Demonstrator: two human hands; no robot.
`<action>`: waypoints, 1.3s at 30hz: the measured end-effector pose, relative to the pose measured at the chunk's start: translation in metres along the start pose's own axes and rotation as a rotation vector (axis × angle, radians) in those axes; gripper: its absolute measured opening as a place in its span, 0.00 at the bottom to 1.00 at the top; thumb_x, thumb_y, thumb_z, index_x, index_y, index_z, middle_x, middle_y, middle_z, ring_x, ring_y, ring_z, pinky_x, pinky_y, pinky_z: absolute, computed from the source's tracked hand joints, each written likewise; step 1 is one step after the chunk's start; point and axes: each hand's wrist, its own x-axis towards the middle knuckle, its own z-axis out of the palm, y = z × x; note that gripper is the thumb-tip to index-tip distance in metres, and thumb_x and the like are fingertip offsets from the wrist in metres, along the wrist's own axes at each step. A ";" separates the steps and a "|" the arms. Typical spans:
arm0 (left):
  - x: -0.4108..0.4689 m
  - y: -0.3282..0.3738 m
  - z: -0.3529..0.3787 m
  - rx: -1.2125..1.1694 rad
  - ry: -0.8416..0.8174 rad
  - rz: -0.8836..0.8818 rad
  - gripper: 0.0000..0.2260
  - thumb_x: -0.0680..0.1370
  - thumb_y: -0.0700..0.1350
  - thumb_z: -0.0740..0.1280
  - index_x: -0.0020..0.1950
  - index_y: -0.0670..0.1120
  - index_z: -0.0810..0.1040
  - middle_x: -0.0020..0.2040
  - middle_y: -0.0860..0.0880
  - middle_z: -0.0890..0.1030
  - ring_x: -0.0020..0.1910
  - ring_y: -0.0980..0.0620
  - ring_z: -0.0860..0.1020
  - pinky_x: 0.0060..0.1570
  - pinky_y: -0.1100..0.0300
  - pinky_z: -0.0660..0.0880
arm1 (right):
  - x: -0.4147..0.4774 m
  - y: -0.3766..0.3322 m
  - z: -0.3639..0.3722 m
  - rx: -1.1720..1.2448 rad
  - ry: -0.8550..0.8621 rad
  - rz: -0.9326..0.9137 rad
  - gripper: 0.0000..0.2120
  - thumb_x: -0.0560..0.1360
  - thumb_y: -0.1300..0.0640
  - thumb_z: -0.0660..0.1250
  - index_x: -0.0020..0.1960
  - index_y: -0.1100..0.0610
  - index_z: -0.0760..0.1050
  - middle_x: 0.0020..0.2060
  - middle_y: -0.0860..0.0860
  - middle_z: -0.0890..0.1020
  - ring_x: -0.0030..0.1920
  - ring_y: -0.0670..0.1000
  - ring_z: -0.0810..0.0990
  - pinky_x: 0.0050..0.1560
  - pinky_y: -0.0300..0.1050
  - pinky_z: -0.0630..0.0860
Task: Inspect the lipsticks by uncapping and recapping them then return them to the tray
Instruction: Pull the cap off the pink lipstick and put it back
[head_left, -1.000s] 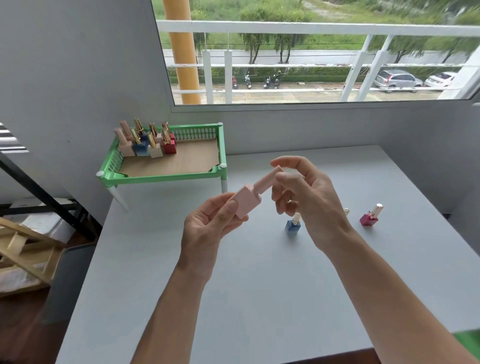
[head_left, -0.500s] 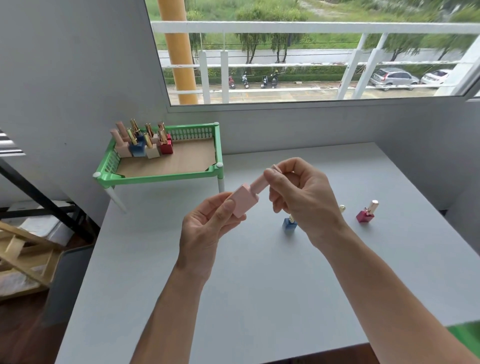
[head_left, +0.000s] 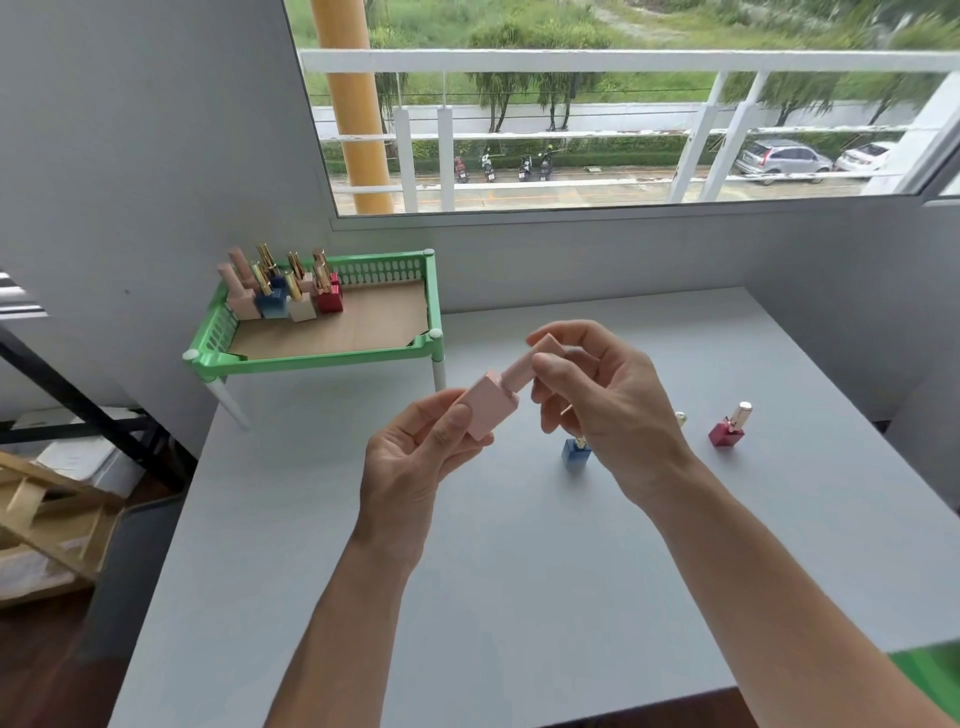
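Above the table (head_left: 519, 571), the left grip (head_left: 415, 452) curls round the square base of a pink lipstick (head_left: 493, 410) while the right grip (head_left: 608, 400) pinches its slim cap (head_left: 522, 370), seated on the base, between thumb and fingertips. The step in hand looks like the uncap-and-recap check; the next move calls for a straight pull along the cap's axis with the base held firm, then a carry to the green tray (head_left: 311, 361) at the table's far left corner
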 end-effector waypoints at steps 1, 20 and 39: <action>0.000 0.000 0.000 -0.001 0.000 -0.002 0.07 0.70 0.46 0.69 0.45 0.50 0.85 0.42 0.48 0.86 0.37 0.52 0.83 0.41 0.63 0.79 | 0.000 0.000 0.001 -0.013 0.004 -0.011 0.03 0.73 0.55 0.69 0.43 0.54 0.76 0.29 0.51 0.78 0.25 0.50 0.75 0.27 0.33 0.68; -0.002 0.002 -0.002 -0.009 -0.024 -0.002 0.08 0.68 0.47 0.73 0.46 0.51 0.85 0.43 0.47 0.86 0.38 0.51 0.83 0.41 0.62 0.79 | -0.002 0.001 0.003 -0.014 0.085 -0.033 0.06 0.72 0.53 0.71 0.40 0.54 0.76 0.26 0.46 0.77 0.24 0.49 0.73 0.26 0.34 0.69; 0.000 0.000 -0.002 0.002 -0.023 0.004 0.13 0.63 0.51 0.77 0.46 0.50 0.85 0.44 0.47 0.86 0.38 0.50 0.83 0.41 0.61 0.79 | 0.001 0.003 0.002 0.015 0.039 -0.068 0.03 0.75 0.56 0.67 0.42 0.53 0.77 0.28 0.47 0.78 0.25 0.49 0.75 0.27 0.33 0.69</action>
